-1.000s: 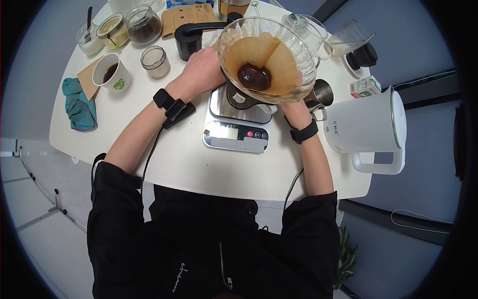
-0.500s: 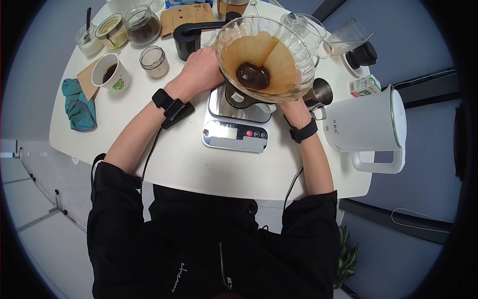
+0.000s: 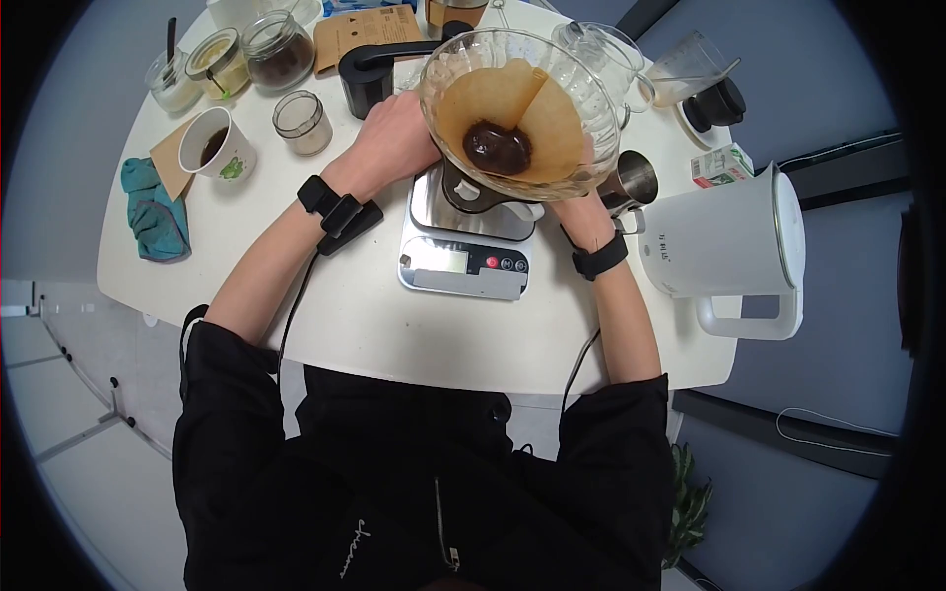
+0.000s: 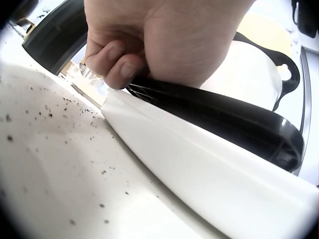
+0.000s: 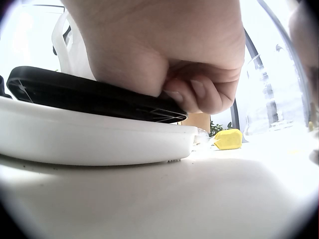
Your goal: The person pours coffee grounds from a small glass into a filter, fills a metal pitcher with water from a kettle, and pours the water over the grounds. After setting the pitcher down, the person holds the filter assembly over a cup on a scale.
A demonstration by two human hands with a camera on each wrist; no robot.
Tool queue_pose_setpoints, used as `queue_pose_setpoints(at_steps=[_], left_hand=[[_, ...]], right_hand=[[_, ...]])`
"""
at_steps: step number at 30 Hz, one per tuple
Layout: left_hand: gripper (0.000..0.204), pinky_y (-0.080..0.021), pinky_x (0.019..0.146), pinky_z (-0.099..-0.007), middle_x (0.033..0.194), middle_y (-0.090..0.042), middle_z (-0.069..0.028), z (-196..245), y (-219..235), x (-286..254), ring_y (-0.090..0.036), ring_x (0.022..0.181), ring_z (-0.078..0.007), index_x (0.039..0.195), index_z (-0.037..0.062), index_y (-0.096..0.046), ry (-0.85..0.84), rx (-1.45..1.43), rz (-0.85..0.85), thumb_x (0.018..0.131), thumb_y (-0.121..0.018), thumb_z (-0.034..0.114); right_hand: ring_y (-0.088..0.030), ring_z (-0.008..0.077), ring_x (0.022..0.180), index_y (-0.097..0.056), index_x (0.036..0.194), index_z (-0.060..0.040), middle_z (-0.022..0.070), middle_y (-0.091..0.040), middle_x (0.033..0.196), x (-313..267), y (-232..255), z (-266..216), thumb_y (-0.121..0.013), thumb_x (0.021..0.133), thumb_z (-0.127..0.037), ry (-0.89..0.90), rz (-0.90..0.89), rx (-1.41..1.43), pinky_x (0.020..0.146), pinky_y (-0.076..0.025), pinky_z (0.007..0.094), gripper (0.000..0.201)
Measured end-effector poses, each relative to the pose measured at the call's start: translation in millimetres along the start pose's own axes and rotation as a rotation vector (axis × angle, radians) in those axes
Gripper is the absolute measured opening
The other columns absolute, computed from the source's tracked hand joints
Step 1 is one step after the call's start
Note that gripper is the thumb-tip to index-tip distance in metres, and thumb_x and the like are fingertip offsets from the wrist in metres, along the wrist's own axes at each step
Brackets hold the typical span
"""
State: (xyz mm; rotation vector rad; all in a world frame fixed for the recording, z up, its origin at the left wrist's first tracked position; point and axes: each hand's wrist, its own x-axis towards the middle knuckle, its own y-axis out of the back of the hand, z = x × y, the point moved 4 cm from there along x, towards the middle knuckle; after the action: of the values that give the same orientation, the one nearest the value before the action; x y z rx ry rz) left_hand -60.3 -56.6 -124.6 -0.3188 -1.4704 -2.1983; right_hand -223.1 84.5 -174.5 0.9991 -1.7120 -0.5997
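A digital scale (image 3: 465, 268) lies on the table, with a large glass dripper (image 3: 597, 118) standing above its steel plate. A brown paper filter (image 3: 475, 103) lines the dripper, dark wet coffee grounds (image 3: 496, 148) at its bottom. At the scale's left side is my left hand (image 3: 394, 138); in the left wrist view its curled fingers grip the black plate (image 4: 224, 107) over the white base (image 4: 189, 149). On the opposite side my right hand (image 5: 194, 59) likewise curls its fingers at the black plate's end. The dripper hides most of the right hand in the head view.
A white kettle (image 3: 705, 241) and a metal cup (image 3: 636, 179) stand right. On the left are a paper cup (image 3: 235, 148), a small glass jar (image 3: 304, 126), a teal cloth (image 3: 156, 217) and lidless jars. A black hand grinder (image 3: 367, 89) stands behind my left hand.
The tabletop things sit slightly farther left in the head view. Both hands stay at the scale's sides, and the dripper remains above it.
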Motion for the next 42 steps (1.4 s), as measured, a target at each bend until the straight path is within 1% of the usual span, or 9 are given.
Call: queue_pose_setpoints(at_steps=[4, 7, 12, 16, 20, 24, 32, 36, 42], left_hand=[[0.024, -0.050, 0.065, -0.0453, 0.083, -0.064, -0.0199, -0.6, 0.7, 0.7, -0.060, 0.079, -0.0395, 0.095, 0.0027, -0.062, 0.008, -0.026, 0.002, 0.076, -0.064, 0.017], [0.023, -0.050, 0.065, -0.0452, 0.083, -0.064, -0.0199, 1.7, 1.1, 1.3, -0.060, 0.079, -0.0396, 0.094, 0.0027, -0.062, 0.029, -0.056, 0.022, 0.076, -0.064, 0.017], [0.024, -0.050, 0.065, -0.0453, 0.083, -0.063, -0.0202, -2.9, -0.5, 1.1, -0.060, 0.079, -0.0398, 0.094, 0.0027, -0.062, 0.021, -0.033, -0.010, 0.076, -0.065, 0.019], [0.025, -0.050, 0.065, -0.0453, 0.084, -0.063, -0.0202, -3.3, -3.8, 1.7, -0.060, 0.079, -0.0397, 0.095, 0.0028, -0.062, 0.017, -0.021, -0.024, 0.076, -0.065, 0.019], [0.025, -0.050, 0.065, -0.0453, 0.084, -0.064, -0.0200, -5.2, -3.2, 1.7, -0.060, 0.079, -0.0394, 0.094, 0.0028, -0.062, 0.029, -0.015, -0.044, 0.076, -0.065, 0.020], [0.025, -0.050, 0.066, -0.0453, 0.084, -0.064, -0.0198, -1.1, -3.1, 2.1, -0.060, 0.079, -0.0392, 0.094, 0.0029, -0.062, 0.023, -0.037, -0.029, 0.076, -0.065, 0.020], [0.024, -0.050, 0.066, -0.0452, 0.084, -0.064, -0.0194, 2.8, 0.3, 0.9, -0.060, 0.080, -0.0392, 0.095, 0.0033, -0.062, 0.027, -0.012, -0.017, 0.077, -0.064, 0.019], [0.023, -0.050, 0.066, -0.0451, 0.084, -0.064, -0.0192, 0.8, 1.6, 0.2, -0.060, 0.080, -0.0393, 0.095, 0.0037, -0.062, 0.015, -0.004, -0.021, 0.077, -0.064, 0.019], [0.022, -0.050, 0.066, -0.0451, 0.083, -0.064, -0.0195, 6.9, 5.9, -0.5, -0.060, 0.079, -0.0394, 0.093, 0.0037, -0.063, 0.029, 0.012, -0.007, 0.077, -0.064, 0.019]], right_hand=[[-0.060, 0.0167, 0.105, -0.049, 0.126, -0.0028, 0.0081, -0.060, 0.119, -2.8, -1.5, 7.9, -0.061, 0.084, -0.009, -0.119, 0.021, 0.147, 0.088, -0.051, 0.0324, 0.045], [-0.059, 0.0166, 0.105, -0.048, 0.127, -0.0026, 0.0079, -0.060, 0.119, -2.8, -1.2, 4.6, -0.059, 0.085, -0.009, 0.027, -0.029, -0.062, 0.087, -0.052, 0.0316, 0.043], [-0.059, 0.0165, 0.106, -0.049, 0.127, -0.0037, 0.0075, -0.060, 0.119, -2.5, -5.1, 9.9, -0.060, 0.085, -0.011, -0.055, -0.007, 0.076, 0.088, -0.051, 0.0313, 0.044], [-0.059, 0.0164, 0.105, -0.049, 0.126, -0.0035, 0.0077, -0.060, 0.119, -4.6, -2.9, 5.2, -0.059, 0.085, -0.010, 0.074, 0.015, -0.138, 0.086, -0.051, 0.0313, 0.043], [-0.059, 0.0162, 0.106, -0.050, 0.126, -0.0047, 0.0066, -0.061, 0.118, -0.2, 1.8, 1.9, -0.062, 0.084, -0.012, -0.117, -0.018, 0.176, 0.089, -0.050, 0.0314, 0.044], [-0.058, 0.0181, 0.108, -0.048, 0.128, -0.0044, 0.0069, -0.059, 0.121, -1.7, 1.9, -0.5, -0.054, 0.089, -0.011, 0.016, -0.033, -0.061, 0.093, -0.048, 0.0333, 0.040], [-0.057, 0.0183, 0.109, -0.048, 0.128, -0.0049, 0.0076, -0.059, 0.120, -5.8, 1.6, -5.1, -0.054, 0.089, -0.012, -0.171, -0.013, 0.269, 0.096, -0.046, 0.0343, 0.040], [-0.056, 0.0172, 0.110, -0.051, 0.125, -0.0055, 0.0064, -0.060, 0.119, 5.0, 9.8, -12.6, -0.062, 0.085, -0.016, -0.267, 0.004, 0.396, 0.096, -0.046, 0.0355, 0.043], [-0.057, 0.0175, 0.109, -0.052, 0.124, -0.0057, 0.0064, -0.060, 0.119, 5.4, 11.3, -14.5, -0.063, 0.084, -0.019, -0.010, -0.052, -0.059, 0.094, -0.046, 0.0354, 0.043]])
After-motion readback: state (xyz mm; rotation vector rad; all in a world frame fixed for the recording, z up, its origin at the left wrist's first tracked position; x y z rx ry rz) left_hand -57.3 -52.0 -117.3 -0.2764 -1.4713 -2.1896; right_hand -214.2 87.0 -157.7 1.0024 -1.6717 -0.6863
